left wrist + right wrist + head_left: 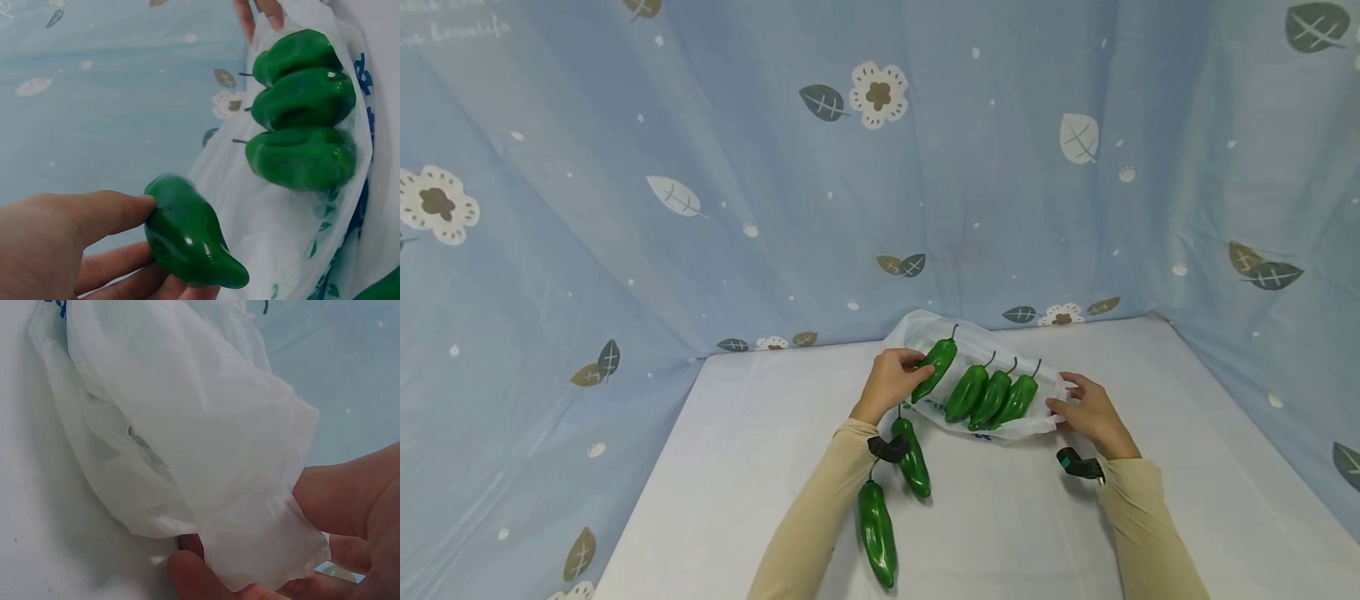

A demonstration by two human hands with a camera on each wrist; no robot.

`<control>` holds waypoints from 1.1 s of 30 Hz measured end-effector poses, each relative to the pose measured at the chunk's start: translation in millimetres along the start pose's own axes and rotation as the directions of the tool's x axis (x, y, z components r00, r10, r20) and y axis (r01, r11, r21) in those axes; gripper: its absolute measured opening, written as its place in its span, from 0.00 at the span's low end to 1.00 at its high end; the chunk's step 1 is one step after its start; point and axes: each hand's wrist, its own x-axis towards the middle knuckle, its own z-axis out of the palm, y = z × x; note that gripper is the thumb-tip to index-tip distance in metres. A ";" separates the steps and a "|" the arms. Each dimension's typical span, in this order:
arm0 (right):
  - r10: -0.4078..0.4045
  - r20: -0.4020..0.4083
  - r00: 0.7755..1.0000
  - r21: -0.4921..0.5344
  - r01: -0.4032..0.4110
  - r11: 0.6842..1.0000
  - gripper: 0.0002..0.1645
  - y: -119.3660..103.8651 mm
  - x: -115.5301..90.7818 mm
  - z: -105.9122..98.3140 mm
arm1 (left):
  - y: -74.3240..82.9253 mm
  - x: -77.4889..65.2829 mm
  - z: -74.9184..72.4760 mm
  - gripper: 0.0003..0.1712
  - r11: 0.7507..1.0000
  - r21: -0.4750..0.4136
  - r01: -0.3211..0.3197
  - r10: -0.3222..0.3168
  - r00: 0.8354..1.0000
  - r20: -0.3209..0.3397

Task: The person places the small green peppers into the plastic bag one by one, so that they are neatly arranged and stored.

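Observation:
My left hand point(891, 383) pinches a green chili pepper point(937, 367) between thumb and fingers, over the left end of a white plastic bag point(917, 332). Three more green peppers point(991, 397) lie side by side in the bag, stems pointing away from me. In the left wrist view the held pepper point(187, 231) is apart from those three. At the bag's right end, my right hand point(1093, 414) grips the edge of the plastic; the right wrist view shows the bag point(206, 425) between its thumb and fingers.
Two green peppers lie on the white table point(760, 433) near my left forearm: one pepper point(912, 458) beside the wrist, the other pepper point(877, 533) closer to me. A blue patterned curtain point(775, 183) hangs behind the table and along both sides.

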 end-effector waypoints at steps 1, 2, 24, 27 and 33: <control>-0.001 0.001 1.000 0.000 0.001 1.000 0.45 -0.7 0.0 0.1 | 0.3 0.2 0.3 0.19 1.000 0.003 0.000 0.000 1.000 0.001; -0.002 0.003 1.000 0.003 0.002 1.000 0.45 -1.6 -0.1 0.1 | 0.7 0.2 0.5 0.19 1.000 0.007 0.003 -0.003 1.000 0.002; 0.011 0.002 1.000 -0.025 -0.011 1.000 0.45 -1.7 0.3 -1.2 | -6.8 5.8 15.2 0.19 0.999 0.031 0.037 -0.038 0.998 0.049; 0.015 -0.004 1.000 -0.032 -0.015 0.999 0.45 -2.5 -0.2 -1.9 | -7.5 8.3 17.2 0.19 0.999 0.029 0.034 -0.035 0.998 0.053; 0.021 -0.009 1.000 -0.026 -0.021 0.999 0.45 -3.0 0.1 -1.7 | -8.6 11.0 20.6 0.19 0.998 0.040 0.046 -0.049 0.997 0.065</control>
